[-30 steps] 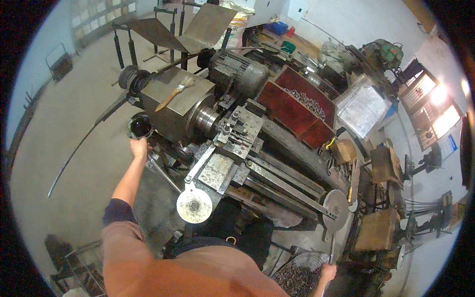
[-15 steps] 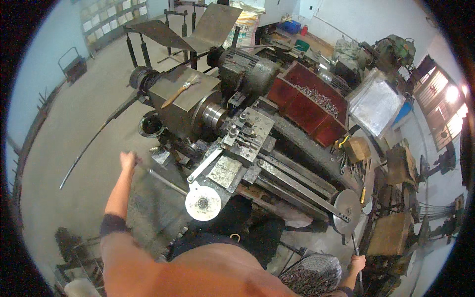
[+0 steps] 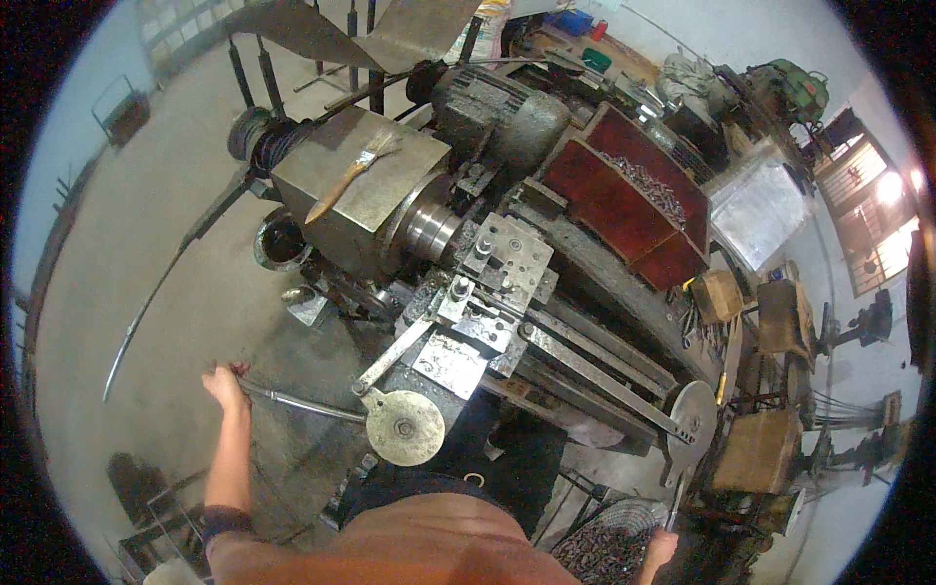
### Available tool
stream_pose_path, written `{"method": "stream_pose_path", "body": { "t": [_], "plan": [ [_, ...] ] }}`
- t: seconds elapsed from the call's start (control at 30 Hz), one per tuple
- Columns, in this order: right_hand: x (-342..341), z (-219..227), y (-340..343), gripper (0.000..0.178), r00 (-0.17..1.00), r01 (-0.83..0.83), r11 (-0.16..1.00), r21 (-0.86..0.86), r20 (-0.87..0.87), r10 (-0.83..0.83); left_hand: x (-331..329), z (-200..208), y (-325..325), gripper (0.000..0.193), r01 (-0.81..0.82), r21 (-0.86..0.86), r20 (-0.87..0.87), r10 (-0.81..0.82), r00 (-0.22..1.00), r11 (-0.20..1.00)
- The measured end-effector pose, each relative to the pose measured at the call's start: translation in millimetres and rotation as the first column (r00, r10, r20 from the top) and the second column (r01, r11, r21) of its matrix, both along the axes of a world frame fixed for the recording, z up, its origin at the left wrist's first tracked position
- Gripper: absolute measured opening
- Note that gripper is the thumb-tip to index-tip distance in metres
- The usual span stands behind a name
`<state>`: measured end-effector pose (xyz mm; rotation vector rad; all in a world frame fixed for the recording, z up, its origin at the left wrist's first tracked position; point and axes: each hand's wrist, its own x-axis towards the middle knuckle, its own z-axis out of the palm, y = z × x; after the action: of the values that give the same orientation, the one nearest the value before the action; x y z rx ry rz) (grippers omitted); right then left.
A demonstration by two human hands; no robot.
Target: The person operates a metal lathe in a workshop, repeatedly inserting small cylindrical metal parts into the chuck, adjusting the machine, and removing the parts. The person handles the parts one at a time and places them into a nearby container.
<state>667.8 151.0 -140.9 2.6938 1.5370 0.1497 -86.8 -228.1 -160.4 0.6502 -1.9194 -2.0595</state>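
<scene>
On the left, my left hand (image 3: 226, 386) is closed round the end of a long metal lever (image 3: 307, 403). This lever runs to a round disc (image 3: 406, 427) at the front of a lathe, and a flat link (image 3: 392, 359) joins the disc to the tool slide (image 3: 478, 320). Low on the right, my right hand (image 3: 662, 549) is curled round a second lever (image 3: 677, 499), which hangs from another disc (image 3: 691, 413) at the end of a long bar (image 3: 604, 372). Behind the slide stands the lathe's round chuck (image 3: 431, 230).
A brush (image 3: 353, 175) lies on the headstock (image 3: 390, 190). Behind the bed, a red-brown bin (image 3: 609, 210) holds small metal parts. A wire basket (image 3: 624, 517) of dark pieces stands by my right hand. A long rod (image 3: 146, 312) juts out at far left.
My left hand has come down and slightly left with its lever, and the left disc has turned. My right hand and its lever have swung left. The whole view has shifted slightly.
</scene>
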Motion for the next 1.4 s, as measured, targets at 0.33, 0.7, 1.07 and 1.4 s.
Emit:
{"method": "stream_pose_path", "body": {
  "t": [0.33, 0.7, 1.07, 1.4],
  "plan": [
    [-25, 32, 6, 0.037, 0.996, 0.000, 1.000, -0.021, -0.086, -0.002, -10, -9, -5, 0.028, 0.020, -0.039, 0.027, -0.018, 0.999, 0.999],
    [72, -4, 164, 0.017, 0.886, -0.208, 0.976, 0.058, 0.434, 0.163, 16, 25, -60, 0.024, 0.431, -0.382, 0.414, -0.266, 0.871, 0.818],
    [-39, -24, 56, 0.066, 0.888, -0.309, 0.896, 0.319, -0.240, 0.392, -115, -36, 48, 0.049, 0.526, -0.780, 0.624, -0.477, 0.619, -0.338],
    [-71, -23, 12, 0.040, 0.768, -0.398, 0.850, 0.346, -0.380, 0.515, -110, -116, 133, 0.028, 0.682, -0.728, 0.506, -0.621, 0.599, 0.064]
  ]
}}
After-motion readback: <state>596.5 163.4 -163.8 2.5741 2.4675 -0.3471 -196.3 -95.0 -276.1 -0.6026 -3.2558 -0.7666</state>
